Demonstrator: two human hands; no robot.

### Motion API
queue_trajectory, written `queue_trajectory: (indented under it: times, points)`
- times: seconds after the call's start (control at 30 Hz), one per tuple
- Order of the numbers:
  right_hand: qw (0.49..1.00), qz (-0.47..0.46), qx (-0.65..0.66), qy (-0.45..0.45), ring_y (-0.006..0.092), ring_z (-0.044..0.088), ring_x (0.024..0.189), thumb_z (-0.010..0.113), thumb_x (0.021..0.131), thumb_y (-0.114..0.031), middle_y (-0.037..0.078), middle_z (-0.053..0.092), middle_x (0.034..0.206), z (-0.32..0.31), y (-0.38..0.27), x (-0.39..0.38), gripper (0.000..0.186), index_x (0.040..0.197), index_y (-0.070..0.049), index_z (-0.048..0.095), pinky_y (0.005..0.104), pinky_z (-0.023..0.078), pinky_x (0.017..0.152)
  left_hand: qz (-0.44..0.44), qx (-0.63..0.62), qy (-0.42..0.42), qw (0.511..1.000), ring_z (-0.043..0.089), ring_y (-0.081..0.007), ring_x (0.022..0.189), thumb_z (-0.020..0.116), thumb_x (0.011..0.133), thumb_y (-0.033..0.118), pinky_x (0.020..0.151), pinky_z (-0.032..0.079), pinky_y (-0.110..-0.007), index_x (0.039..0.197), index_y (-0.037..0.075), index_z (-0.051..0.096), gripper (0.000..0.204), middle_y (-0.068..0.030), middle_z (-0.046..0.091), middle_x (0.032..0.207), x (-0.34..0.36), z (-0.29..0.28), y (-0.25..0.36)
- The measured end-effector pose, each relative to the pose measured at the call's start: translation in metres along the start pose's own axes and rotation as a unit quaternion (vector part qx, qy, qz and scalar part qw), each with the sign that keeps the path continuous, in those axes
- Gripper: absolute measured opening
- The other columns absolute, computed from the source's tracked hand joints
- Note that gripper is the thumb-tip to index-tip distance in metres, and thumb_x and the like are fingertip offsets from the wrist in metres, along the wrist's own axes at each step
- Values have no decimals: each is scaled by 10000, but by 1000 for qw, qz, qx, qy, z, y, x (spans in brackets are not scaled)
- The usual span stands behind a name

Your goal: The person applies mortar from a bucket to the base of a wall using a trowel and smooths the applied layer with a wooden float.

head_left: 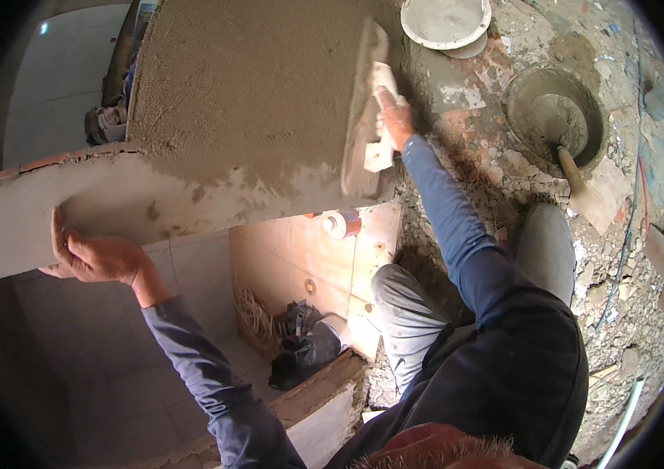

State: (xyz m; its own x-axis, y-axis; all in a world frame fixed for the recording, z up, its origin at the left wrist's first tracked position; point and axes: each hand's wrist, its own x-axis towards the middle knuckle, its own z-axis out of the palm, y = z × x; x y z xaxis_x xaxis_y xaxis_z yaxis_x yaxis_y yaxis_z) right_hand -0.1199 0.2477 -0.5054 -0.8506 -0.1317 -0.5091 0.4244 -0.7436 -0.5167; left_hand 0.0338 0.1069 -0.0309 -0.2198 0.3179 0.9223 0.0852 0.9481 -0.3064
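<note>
Tile (74, 211) steadied at near edge by left hand (90, 256), fingers curled around it. Trowel (365, 117) gripped tight in right hand (394, 117), pressed edge-on against mortar (254, 86) for spreading

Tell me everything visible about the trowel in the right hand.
The trowel is a long flat rectangular blade, smeared grey-brown with wet mortar, with a pale handle on its back. The right hand grips that handle. The blade stands nearly on edge, running top to bottom along the right side of the mortar coat spread over the large tile, and presses against it. Its lower end reaches the tile's bare pale strip.
</note>
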Motion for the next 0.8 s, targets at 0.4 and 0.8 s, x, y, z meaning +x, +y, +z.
queue_trajectory:
  times: [0.4,0.8]
  points:
    - [869,-401,-186,-222,383,678,683,616,924,-462,251,646,771,169,-90,-226,509,1048,4,455,462,542,589,-33,-29,24,999,347,-229,1321,382,967,242,1213,18,-433,1039,84,724,383,-8,685,1092,-4,3,4]
    - [919,-276,-276,52,400,677,896,676,890,-447,294,656,951,42,17,-103,584,1113,71,524,448,523,760,8,-96,25,995,579,-199,1044,409,962,198,970,492,-354,1059,-46,651,357,-113,590,1192,-4,7,-11]
